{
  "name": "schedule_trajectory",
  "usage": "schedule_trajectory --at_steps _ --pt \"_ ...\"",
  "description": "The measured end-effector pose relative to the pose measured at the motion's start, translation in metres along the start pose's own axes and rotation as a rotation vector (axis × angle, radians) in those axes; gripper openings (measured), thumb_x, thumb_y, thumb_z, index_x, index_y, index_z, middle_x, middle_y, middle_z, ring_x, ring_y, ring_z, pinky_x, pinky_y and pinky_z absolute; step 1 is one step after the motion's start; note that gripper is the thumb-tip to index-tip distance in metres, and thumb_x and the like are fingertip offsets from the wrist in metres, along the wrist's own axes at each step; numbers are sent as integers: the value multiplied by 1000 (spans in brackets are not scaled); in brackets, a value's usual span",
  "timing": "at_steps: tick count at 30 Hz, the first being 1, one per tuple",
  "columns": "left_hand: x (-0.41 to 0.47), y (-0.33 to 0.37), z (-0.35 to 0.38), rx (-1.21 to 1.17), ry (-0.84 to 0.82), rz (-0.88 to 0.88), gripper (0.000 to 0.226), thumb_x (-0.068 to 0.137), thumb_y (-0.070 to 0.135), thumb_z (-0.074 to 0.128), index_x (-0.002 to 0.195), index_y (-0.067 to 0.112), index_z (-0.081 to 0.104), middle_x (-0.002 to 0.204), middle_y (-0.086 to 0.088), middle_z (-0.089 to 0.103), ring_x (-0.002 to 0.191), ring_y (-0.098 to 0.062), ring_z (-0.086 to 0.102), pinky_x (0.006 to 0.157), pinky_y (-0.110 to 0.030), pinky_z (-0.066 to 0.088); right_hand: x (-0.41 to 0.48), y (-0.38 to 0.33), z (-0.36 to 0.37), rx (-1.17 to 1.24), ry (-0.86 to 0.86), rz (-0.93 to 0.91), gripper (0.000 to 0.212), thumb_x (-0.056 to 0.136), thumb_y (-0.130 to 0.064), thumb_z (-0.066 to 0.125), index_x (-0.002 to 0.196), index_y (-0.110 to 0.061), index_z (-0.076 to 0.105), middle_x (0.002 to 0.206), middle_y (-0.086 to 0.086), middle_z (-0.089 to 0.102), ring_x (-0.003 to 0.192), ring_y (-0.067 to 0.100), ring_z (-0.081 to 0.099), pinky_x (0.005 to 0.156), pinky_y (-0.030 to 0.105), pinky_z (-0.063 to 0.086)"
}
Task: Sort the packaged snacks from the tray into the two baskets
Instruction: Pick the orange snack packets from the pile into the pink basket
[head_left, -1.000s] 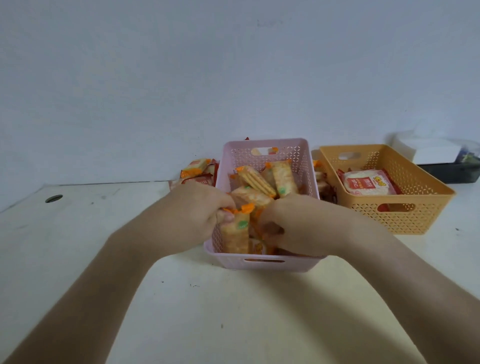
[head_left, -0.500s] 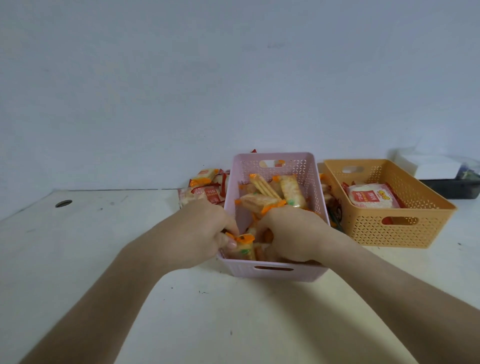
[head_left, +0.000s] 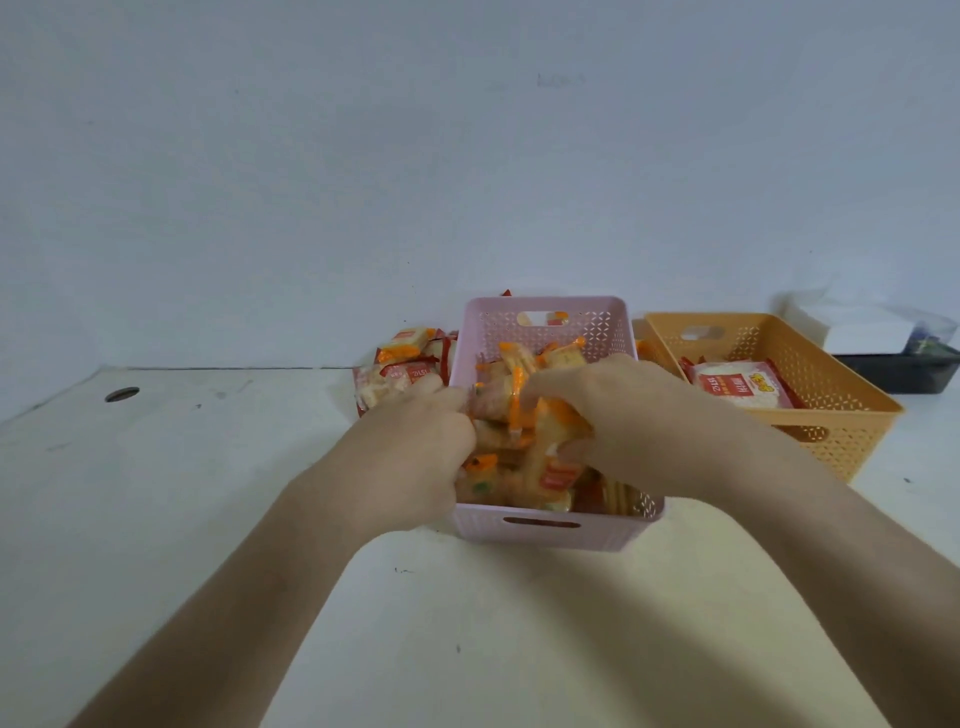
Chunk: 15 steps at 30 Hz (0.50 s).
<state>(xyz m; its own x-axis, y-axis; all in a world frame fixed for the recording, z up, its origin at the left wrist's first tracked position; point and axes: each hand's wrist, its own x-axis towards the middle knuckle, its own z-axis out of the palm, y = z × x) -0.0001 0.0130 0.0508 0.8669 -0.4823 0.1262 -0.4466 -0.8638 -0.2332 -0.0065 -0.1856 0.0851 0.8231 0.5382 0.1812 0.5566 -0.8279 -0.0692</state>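
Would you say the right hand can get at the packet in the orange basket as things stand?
Probably yes: the packet lies uncovered in the open orange basket beside the right hand, though that hand grips snacks.

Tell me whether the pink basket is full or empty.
Nearly full: snack packets heap to the rim of the pink basket; the left hand and right hand grip some.

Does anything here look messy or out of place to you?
Yes. Several loose packets lie on the table left of the pink basket, outside both baskets. Inside it the heaped packets are jumbled at all angles while the left hand and right hand grip them. The orange basket looks tidy.
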Motion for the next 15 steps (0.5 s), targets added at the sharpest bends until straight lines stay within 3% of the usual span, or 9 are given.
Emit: schedule_trajectory --at_steps 4,7,9,11,15 --pt "5 2 -6 -164 23 18 39 77 8 48 104 26 71 92 8 64 92 -15 55 79 -34 49 0 1 12 -54 -99 38 41 85 -20 64 121 -27 45 103 2 58 93 26 57 75 36 49" --pt "8 12 -12 -393 18 45 29 80 19 50 100 27 70 77 9 65 72 -9 55 73 -34 51 7 5 29 -79 -92 14 37 85 -29 65 119 -22 54 104 2 63 98 25 58 78 36 49" --pt "12 18 -9 -546 -39 30 25 80 40 57 101 31 65 87 12 69 81 -5 62 78 -35 53 7 9 29 18 -150 51 45 82 -34 67 122 -20 53 109 2 63 100 24 59 83 37 50" --pt "15 19 -2 -724 -93 -21 39 76 55 68 109 39 53 100 18 70 95 -2 64 88 -35 52 3 15 25 172 -268 65 54 82 -34 67 130 -20 47 116 0 62 103 20 59 88 35 50" --pt "18 24 9 -904 -1 -44 35 80 44 74 99 42 45 94 15 73 90 -4 67 88 -40 53 -5 26 5 436 -350 26 38 84 -31 70 119 -29 54 100 -14 66 93 8 63 81 28 54"
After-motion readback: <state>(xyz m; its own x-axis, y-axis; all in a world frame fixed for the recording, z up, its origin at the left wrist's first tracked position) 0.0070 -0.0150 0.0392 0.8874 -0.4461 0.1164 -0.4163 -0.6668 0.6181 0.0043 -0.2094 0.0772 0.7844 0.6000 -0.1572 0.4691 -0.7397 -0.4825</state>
